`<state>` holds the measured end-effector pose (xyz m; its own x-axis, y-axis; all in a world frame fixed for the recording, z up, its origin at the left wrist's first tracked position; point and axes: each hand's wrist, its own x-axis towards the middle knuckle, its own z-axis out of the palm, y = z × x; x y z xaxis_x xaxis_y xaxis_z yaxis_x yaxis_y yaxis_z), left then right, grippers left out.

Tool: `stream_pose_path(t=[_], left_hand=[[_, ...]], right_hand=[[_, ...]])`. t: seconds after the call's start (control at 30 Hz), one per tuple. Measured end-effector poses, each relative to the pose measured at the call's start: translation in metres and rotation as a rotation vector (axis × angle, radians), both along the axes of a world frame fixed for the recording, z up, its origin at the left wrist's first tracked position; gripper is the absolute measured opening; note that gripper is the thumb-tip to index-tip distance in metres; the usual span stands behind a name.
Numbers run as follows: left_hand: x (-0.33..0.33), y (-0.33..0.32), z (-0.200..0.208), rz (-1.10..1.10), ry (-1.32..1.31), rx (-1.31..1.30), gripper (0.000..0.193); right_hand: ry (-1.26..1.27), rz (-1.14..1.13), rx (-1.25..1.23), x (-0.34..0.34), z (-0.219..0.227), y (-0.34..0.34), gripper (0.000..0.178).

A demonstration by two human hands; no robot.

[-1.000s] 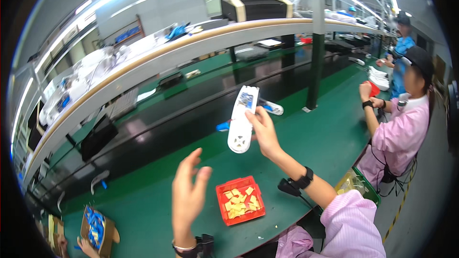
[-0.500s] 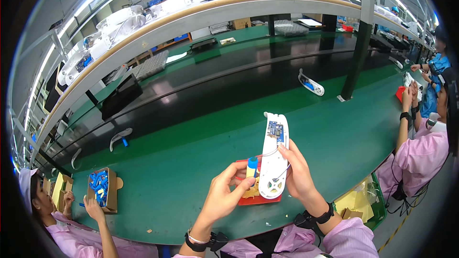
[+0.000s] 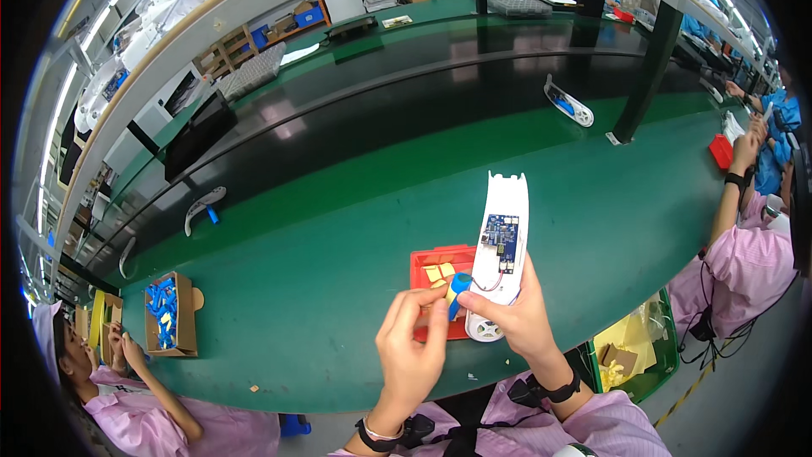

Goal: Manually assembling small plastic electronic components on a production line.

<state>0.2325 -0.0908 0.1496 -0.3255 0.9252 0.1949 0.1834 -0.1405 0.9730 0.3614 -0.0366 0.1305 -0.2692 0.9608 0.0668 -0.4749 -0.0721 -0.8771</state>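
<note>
Over the near edge of the green surface (image 3: 338,296), in the head view, both hands work close together in front of the person's body. The right hand (image 3: 520,317) comes up from the lower right, its fingers behind a white housing (image 3: 502,195) and its thumb laid across the front, gripping the piece near its lower end. The left hand (image 3: 410,347) rises from the lower edge with its knuckles bent; thumb and forefinger pinch the yellow-patched side of a blue cylinder (image 3: 461,283), while the right thumb's tip touches it too. Black bands circle both wrists.

The housing is long, slim and smooth, apparently plastic, held nearly upright above the surface, with small prongs along its top and a round, slotted opening at its lower end. A rectangular blue circuit board (image 3: 501,235) is set into it, and thin wires run from the board's lower end towards the cylinder. Behind the hands sits a shallow, square-cornered red tray (image 3: 419,262), partly covered, with flat yellow pieces (image 3: 439,272) in it. To the left, a brown cardboard box (image 3: 188,337) holds a jumble of blue cylinders (image 3: 161,296).
</note>
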Motion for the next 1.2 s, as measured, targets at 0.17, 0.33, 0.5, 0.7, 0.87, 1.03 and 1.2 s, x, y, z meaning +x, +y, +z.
stream_pose_path(t=[0.17, 0.33, 0.5, 0.7, 0.87, 1.03, 1.2], left_hand=[[-0.012, 0.002, 0.008, 0.099, 0.422, 0.155, 0.01], [-0.016, 0.001, 0.012, 0.039, 0.32, 0.116, 0.012], [-0.023, 0.001, 0.013, -0.007, 0.322, 0.081, 0.014], [-0.023, 0.0, 0.014, -0.004, 0.282, 0.076, 0.01], [-0.019, 0.003, 0.012, -0.03, 0.012, 0.01, 0.02], [-0.015, 0.004, 0.009, -0.05, -0.037, 0.068, 0.032], [-0.014, 0.006, 0.004, -0.05, 0.046, 0.121, 0.025]], right_hand=[[-0.064, -0.029, 0.062, 0.001, 0.0, -0.004, 0.057], [-0.087, -0.069, 0.16, 0.002, 0.007, -0.005, 0.056], [-0.177, -0.074, 0.107, 0.001, 0.009, -0.009, 0.051], [-0.303, -0.167, 0.246, -0.002, 0.007, -0.016, 0.043], [-0.212, -0.141, 0.129, -0.003, 0.01, -0.013, 0.069], [-0.214, -0.181, 0.126, -0.002, 0.006, -0.012, 0.074], [-0.21, -0.161, 0.127, -0.001, 0.004, -0.012, 0.076]])
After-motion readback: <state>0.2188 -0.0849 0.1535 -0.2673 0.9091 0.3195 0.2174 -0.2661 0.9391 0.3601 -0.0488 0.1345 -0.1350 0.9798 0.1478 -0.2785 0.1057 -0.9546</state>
